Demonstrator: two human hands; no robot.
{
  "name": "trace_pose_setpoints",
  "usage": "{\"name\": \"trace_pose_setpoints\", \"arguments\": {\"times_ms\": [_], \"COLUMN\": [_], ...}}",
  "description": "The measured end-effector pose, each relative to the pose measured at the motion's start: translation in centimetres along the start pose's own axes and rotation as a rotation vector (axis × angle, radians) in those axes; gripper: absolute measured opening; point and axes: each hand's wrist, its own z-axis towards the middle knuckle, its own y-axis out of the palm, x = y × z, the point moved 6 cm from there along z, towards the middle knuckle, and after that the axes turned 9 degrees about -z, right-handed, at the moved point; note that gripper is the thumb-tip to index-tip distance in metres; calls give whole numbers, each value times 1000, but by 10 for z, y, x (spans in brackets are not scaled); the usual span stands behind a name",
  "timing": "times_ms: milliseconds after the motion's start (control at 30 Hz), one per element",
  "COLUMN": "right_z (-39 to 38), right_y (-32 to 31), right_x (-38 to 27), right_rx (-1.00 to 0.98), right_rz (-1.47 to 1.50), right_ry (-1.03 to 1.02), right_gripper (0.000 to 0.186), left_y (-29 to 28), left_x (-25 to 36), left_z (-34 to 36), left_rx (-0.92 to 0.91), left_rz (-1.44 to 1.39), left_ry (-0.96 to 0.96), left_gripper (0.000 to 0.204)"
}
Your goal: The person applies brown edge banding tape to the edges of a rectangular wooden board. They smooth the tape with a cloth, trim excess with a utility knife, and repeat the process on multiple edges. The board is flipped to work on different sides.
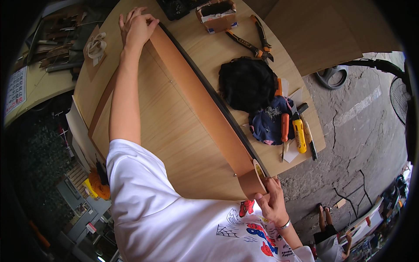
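Observation:
A broad strip of brown tape [192, 94] stretches diagonally across the pale wooden worktable, beside a long dark straight edge [209, 87]. At its far left end my left hand [136, 30] rests over the strip, fingers apart, with the exact contact hidden. Near my body my right hand [273, 201] is closed on the tape roll [254, 181], whose pale core faces right. The strip runs unbroken from this roll to my left hand. Small pins [235, 175] show beside the strip.
Right of the dark edge lie pliers [251, 43], a torn cardboard box [217, 17], a black fuzzy bundle [246, 83], a dark blue pincushion [268, 120], a yellow cutter [299, 135] and an orange-handled tool [285, 126]. A fan [399, 96] stands right; another person [329, 240] is lower right.

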Motion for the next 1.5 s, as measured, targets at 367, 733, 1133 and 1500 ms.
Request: {"name": "trace_pose_setpoints", "arguments": {"times_ms": [367,733,1133,1500], "right_z": [-9,-31,-46,-49], "right_y": [-14,-31,-18,8], "right_x": [-4,-30,-31,-2], "right_rx": [126,209,93,94], "right_rz": [-254,-178,-281,-119], "right_ry": [-59,-39,-194,185], "right_gripper": [44,42,30,38], "left_y": [8,21,25,28], "left_x": [-8,-21,-24,-25], "left_z": [-11,-11,-9,-4], "left_rx": [-96,-138,-179,-192], "left_rz": [-100,-188,-221,-223], "left_ry": [-83,-151,-190,-162], "left_gripper": [20,24,26,30]}}
